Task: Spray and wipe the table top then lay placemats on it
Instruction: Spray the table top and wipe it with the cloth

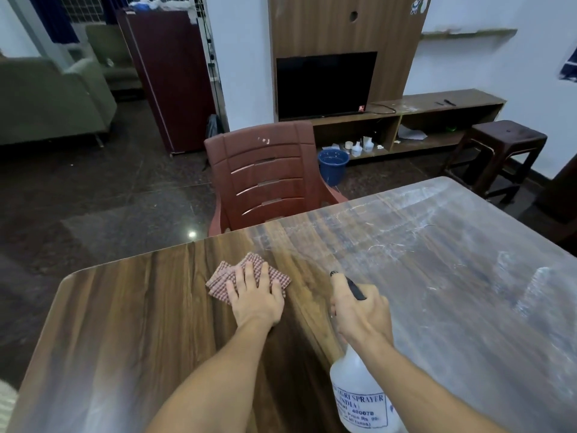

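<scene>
A dark wooden table (pixel 125 323) fills the lower part of the head view. My left hand (pixel 254 298) lies flat, fingers spread, pressing a red-and-white checked cloth (pixel 223 276) onto the table near its far edge. My right hand (pixel 362 310) grips the head of a white spray bottle (pixel 362 392), its black nozzle pointing away over the table. The bottle's lower body carries a printed label. The right half of the table looks pale and streaky under glare. No placemats are visible.
A red-brown plastic chair (pixel 265 179) stands against the table's far edge. Behind it are a blue bucket (pixel 333 165), a TV unit with a dark screen (pixel 326 84), a dark stool (pixel 505 145) at right, and a maroon fridge (pixel 168 79) and sofa at left.
</scene>
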